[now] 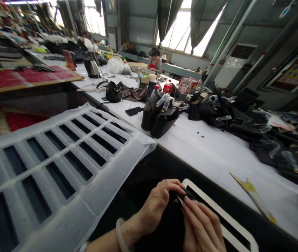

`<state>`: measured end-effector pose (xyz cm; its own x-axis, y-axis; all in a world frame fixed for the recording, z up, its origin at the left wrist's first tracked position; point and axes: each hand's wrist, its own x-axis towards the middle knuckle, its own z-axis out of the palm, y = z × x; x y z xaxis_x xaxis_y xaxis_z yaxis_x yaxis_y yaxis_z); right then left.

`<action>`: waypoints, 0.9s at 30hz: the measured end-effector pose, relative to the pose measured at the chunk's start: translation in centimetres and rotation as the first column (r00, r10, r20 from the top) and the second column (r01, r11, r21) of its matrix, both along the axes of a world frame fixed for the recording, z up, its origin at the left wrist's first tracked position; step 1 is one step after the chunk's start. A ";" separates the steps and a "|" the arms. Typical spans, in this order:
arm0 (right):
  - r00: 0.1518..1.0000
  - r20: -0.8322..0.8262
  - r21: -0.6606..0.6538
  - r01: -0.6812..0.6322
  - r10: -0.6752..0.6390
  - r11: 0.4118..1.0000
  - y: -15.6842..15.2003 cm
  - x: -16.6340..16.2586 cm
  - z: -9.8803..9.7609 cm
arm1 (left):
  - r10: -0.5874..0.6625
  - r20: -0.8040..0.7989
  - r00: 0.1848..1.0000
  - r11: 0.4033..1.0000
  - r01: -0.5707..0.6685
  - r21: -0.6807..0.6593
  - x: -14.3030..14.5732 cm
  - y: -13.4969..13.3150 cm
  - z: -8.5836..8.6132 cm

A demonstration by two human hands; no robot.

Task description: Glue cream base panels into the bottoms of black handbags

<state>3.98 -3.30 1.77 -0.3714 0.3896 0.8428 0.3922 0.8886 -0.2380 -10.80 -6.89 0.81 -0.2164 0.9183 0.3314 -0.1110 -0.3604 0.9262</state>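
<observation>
My left hand [159,203], with a pale bangle [120,231] on its wrist, is closed at the lower middle of the head view. Its fingers pinch a dark piece of material [180,195], perhaps leather, whose edge shows a pale strip. On the same piece, my right hand [204,224] presses from the right with its fingers together. The piece's full shape is lost against the dark area below. Just beyond my right hand lies a white frame with rounded corners [222,213], partly covered by the hand.
A white slotted crate [107,171] stands at left. Along the white table [204,150] are black bags [159,119], a phone [134,111], a yellow-handled pointed tool [254,196] and heaped black bag parts [272,154]. A person in a red apron [154,63] sits farther back.
</observation>
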 end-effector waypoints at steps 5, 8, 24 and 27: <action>0.999 0.042 0.104 -0.017 0.013 0.994 -0.5 0.2 -1.4 | 0.011 0.040 0.999 1.000 -0.011 -0.011 0.2 -0.2 -0.5; 0.999 0.051 0.148 -0.008 0.000 0.989 -0.9 0.3 -2.3 | 0.005 0.049 0.999 1.000 -0.005 -0.011 0.3 -0.5 -0.7; 0.945 0.251 -0.133 0.247 -0.208 0.960 -0.7 0.7 3.3 | -0.017 -0.020 1.000 1.000 0.017 -0.009 0.5 -0.7 0.2; 0.924 0.340 -0.195 0.250 -0.174 0.948 0.5 1.5 3.7 | -0.012 -0.052 0.999 1.000 0.011 -0.011 0.5 -0.8 0.3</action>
